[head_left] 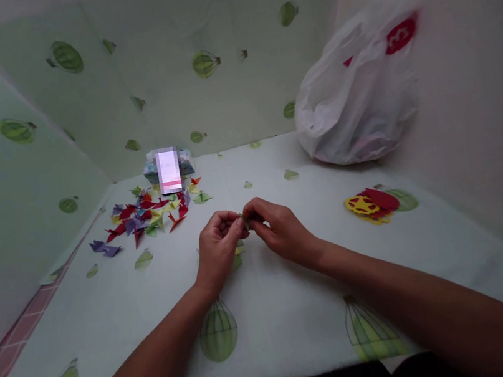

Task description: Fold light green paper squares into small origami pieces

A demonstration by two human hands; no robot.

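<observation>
My left hand point(221, 236) and my right hand point(276, 226) meet above the middle of the table. Both are closed, pinching a small piece of green folded paper point(244, 220) between their fingertips. Most of that paper is hidden behind the fingers. Below and beside my left hand, some yellow-green shapes point(238, 258) show on the cloth, partly covered; I cannot tell whether they are paper or print. Toward the back left lies a loose pile of folded paper cranes point(146, 215) in red, purple, yellow, green and orange.
Behind the pile, a lit phone point(169, 170) leans against a tissue box point(185, 159). A white plastic bag point(356, 97) stands at the back right. Red and yellow paper cut-outs point(371, 203) lie to the right on the balloon-print tablecloth point(301, 332). Walls close in the back and sides.
</observation>
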